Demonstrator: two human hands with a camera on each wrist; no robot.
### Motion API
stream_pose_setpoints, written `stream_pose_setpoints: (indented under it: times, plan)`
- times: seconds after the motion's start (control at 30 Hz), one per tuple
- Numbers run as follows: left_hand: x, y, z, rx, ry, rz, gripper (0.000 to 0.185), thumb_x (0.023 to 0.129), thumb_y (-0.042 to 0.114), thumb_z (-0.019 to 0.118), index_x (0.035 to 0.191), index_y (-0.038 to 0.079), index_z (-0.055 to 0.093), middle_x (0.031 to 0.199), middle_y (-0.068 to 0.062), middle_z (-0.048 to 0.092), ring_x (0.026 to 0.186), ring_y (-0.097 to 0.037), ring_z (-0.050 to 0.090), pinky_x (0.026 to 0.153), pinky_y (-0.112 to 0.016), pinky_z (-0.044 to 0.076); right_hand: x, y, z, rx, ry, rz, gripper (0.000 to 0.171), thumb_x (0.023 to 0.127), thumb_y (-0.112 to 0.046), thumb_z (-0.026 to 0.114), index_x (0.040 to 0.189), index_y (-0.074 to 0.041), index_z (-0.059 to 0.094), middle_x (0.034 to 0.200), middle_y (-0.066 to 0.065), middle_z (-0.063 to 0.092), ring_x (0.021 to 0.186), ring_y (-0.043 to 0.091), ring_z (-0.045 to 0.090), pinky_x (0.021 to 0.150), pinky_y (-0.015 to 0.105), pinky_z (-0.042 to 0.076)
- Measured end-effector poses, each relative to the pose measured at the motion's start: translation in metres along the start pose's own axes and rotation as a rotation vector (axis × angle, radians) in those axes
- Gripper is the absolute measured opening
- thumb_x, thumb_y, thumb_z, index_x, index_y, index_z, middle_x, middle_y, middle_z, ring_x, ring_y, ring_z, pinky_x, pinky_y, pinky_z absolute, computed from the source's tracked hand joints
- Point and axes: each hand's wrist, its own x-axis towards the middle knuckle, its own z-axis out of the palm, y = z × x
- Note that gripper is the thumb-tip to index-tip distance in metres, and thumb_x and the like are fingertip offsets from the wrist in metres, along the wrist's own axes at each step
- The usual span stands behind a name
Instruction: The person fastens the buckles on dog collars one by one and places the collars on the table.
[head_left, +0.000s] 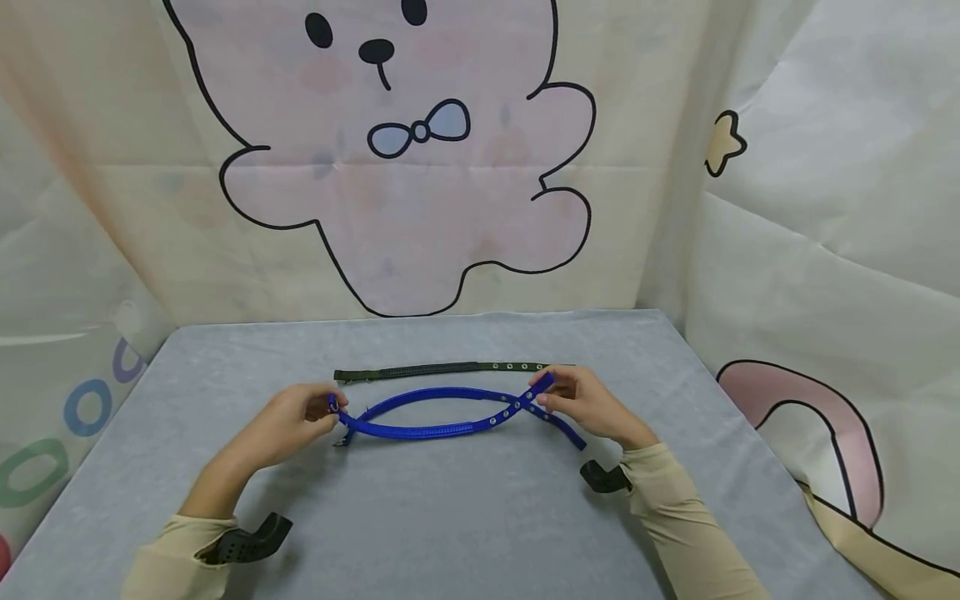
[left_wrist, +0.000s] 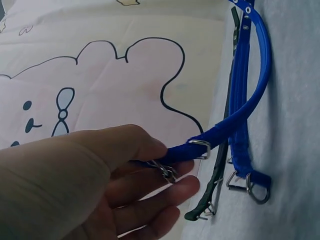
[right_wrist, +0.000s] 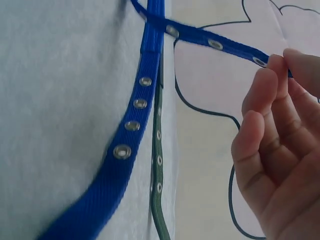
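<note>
Strap [head_left: 423, 432], blue, with silvery eyelets [right_wrist: 215, 44] and buckle [left_wrist: 169, 174].

Grey cloth-covered table [head_left: 450, 517]. Far: cream sheet [head_left: 630, 42] hangs, shows pink bear [head_left: 405, 217], bow tie [head_left: 450, 121]. Right: white sheet [head_left: 862, 183], yellow star [head_left: 723, 145], pink arch [head_left: 855, 442]. Left: coloured rings [head_left: 71, 408].

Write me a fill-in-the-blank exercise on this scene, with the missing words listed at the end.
1. The left hand pinches one end of the held strap, which is coloured ____.
2. The held strap's eyelets lie nearer the ____ than the left hand.
3. The rear strap, behind the others on the table, is coloured ____.
4. Counting every colour, ____ straps are in view.

Missing words: blue; right hand; green; three.
</note>
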Motion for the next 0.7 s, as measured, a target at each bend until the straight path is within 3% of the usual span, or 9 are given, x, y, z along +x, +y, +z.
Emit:
stream_pose_setpoints:
  times: [0.2, 0.37, 0.53, 0.7]
  plan:
    - [0.001, 0.004, 0.004, -0.024, 0.078, 0.002, 0.028, 0.101, 0.021, 0.064, 0.123, 0.004, 0.071, 0.109, -0.008, 0.076, 0.096, -0.02, 0.072, 0.08, -0.036, 0.057, 0.004, -0.003, 0.007, 0.05, 0.021, -0.057, 0.025, 0.099, -0.003, 0.062, 0.123, 0.003, 0.065, 0.107, 0.027, 0.068, 0.084, 0.018, 0.07, 0.075, 0.036, 0.059]
    - [0.003, 0.008, 0.012, -0.045, 0.142, 0.046, 0.028, 0.102, 0.025, 0.063, 0.121, 0.008, 0.074, 0.113, -0.011, 0.076, 0.095, -0.019, 0.071, 0.078, -0.031, 0.055, 0.008, -0.007, 0.015, 0.048, 0.075, -0.109, 0.023, 0.098, 0.0, 0.062, 0.12, 0.006, 0.066, 0.104, 0.029, 0.068, 0.079, 0.007, 0.066, 0.073, 0.035, 0.058]
    - [0.006, 0.015, 0.019, -0.085, 0.191, 0.096, 0.022, 0.102, 0.02, 0.062, 0.114, 0.007, 0.075, 0.109, -0.012, 0.077, 0.089, -0.018, 0.069, 0.075, -0.026, 0.055, 0.013, -0.013, 0.023, -0.015, 0.122, -0.12, 0.023, 0.099, -0.006, 0.064, 0.119, 0.003, 0.067, 0.109, 0.022, 0.071, 0.089, 0.021, 0.071, 0.076, 0.028, 0.057]
    - [0.007, 0.021, 0.025, -0.124, 0.221, 0.111, 0.021, 0.102, 0.019, 0.061, 0.115, 0.008, 0.073, 0.108, -0.008, 0.077, 0.095, -0.017, 0.071, 0.081, -0.024, 0.056, 0.019, -0.019, 0.029, 0.004, 0.092, -0.129, 0.026, 0.1, -0.008, 0.062, 0.123, 0.004, 0.065, 0.118, 0.024, 0.07, 0.106, 0.033, 0.07, 0.086, 0.024, 0.056]
